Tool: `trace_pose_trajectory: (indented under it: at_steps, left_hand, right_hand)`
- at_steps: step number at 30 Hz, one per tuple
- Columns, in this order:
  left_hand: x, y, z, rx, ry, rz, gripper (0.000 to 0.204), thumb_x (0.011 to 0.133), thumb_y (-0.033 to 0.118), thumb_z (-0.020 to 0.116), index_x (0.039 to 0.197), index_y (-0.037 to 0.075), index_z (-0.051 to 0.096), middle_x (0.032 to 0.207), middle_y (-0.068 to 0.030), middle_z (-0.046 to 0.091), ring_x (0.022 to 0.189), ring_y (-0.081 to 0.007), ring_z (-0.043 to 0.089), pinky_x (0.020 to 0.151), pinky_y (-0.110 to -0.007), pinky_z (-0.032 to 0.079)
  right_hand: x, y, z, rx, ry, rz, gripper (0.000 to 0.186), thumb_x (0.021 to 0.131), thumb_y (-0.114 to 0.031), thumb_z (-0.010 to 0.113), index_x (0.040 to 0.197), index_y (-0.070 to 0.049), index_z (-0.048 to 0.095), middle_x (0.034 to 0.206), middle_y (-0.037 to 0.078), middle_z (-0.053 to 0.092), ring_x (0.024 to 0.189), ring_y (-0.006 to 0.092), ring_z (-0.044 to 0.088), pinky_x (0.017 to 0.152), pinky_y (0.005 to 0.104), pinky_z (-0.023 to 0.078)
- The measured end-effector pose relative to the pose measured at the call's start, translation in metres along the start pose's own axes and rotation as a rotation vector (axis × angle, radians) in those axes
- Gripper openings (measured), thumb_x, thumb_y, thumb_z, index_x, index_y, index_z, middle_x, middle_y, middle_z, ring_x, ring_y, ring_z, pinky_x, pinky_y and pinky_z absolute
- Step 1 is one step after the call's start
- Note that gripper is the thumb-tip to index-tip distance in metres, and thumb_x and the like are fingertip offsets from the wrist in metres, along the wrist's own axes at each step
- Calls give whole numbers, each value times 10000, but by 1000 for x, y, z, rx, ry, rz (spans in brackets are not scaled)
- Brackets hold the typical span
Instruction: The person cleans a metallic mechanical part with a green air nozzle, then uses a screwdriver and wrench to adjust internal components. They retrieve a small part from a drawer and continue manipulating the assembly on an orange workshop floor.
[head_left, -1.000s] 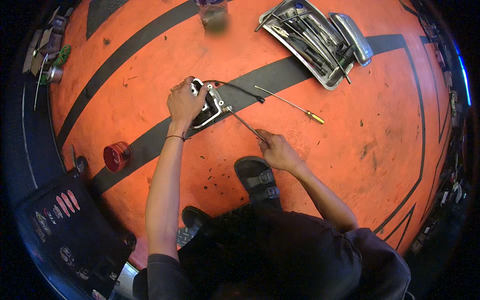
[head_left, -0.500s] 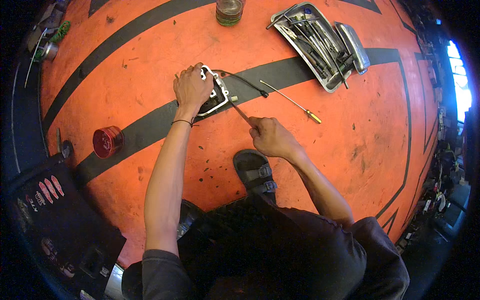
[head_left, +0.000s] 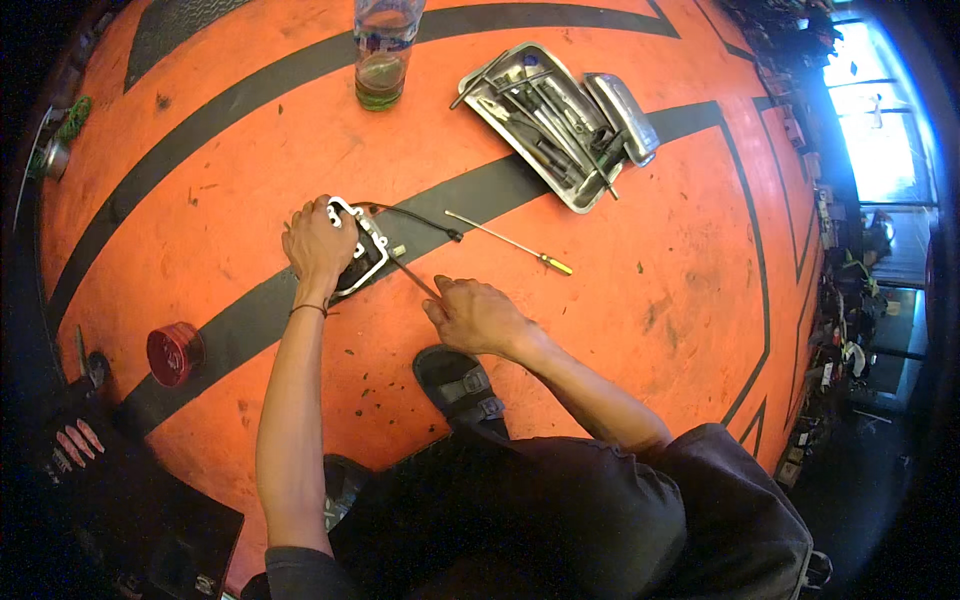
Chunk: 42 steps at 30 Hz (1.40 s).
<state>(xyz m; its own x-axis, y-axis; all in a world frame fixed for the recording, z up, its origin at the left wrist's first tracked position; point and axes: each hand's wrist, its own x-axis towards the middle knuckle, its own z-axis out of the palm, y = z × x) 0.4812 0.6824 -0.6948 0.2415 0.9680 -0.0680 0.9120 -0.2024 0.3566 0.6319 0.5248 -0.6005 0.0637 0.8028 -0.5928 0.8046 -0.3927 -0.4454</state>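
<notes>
My left hand (head_left: 318, 245) grips a dark metal housing with a white rim (head_left: 362, 268) on the floor, covering its left side. A black cable (head_left: 410, 214) extends from the housing's back. My right hand (head_left: 470, 310) holds a thin metal rod (head_left: 412, 278), whose far end meets the right edge of the housing, near a small brass-coloured fitting (head_left: 398, 250). A screwdriver with a yellow-and-black handle (head_left: 555, 264) lies loose to the right.
A metal tray of tools (head_left: 475, 88) and metal lid (head_left: 620, 122) sit at back right, beside a liquid-filled container (head_left: 382, 75). A red cup (head_left: 175, 355) stands left. My sandalled foot (head_left: 450, 385) is below my hands; a black creeper-like object (head_left: 140, 520) is lower left.
The view has swung, shifting the scene left and bringing a bright opening in at right. The rod's tip has moved from the fitting to the housing's rim, and my right fingers have shifted along it.
</notes>
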Motion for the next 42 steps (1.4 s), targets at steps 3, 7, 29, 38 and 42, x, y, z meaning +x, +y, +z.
trace_pose_trajectory:
  at_steps: [3,7,29,38,42]
  left_hand:
    - [1,7,1,11,-26,9,439,846,295,528,1182,29,620,1125,-141,656,1053,-304,602,861,-461,473]
    - [2,8,0,-20,-92,0,452,855,306,517,1198,26,608,1140,-143,648,1025,-318,614,883,-471,465]
    - [3,4,8,-15,-102,-63,459,856,323,502,1197,37,614,1171,-154,635,1097,-322,590,938,-537,421]
    - [6,3,9,-5,-67,-36,494,853,304,492,1233,5,594,1185,-161,635,1110,-313,587,948,-527,422]
    - [4,8,3,-36,-109,-48,505,831,310,519,1219,-3,603,1190,-186,635,1113,-330,589,964,-507,425]
  right_hand:
    - [12,-8,-7,-75,-12,64,483,974,-346,420,1070,110,549,998,322,624,957,464,612,847,519,478]
    - [23,-19,-5,-177,-156,95,545,977,-397,402,1002,106,613,1021,315,630,967,438,624,894,489,481]
    - [45,49,6,-11,322,128,623,880,-384,634,1282,52,442,1248,292,540,1147,417,545,950,464,461]
    - [135,55,59,801,91,245,573,981,-467,460,847,70,607,685,153,646,542,217,643,486,345,511]
    - [152,51,50,764,-119,174,587,977,-478,474,783,59,609,615,116,618,471,173,592,399,297,456]
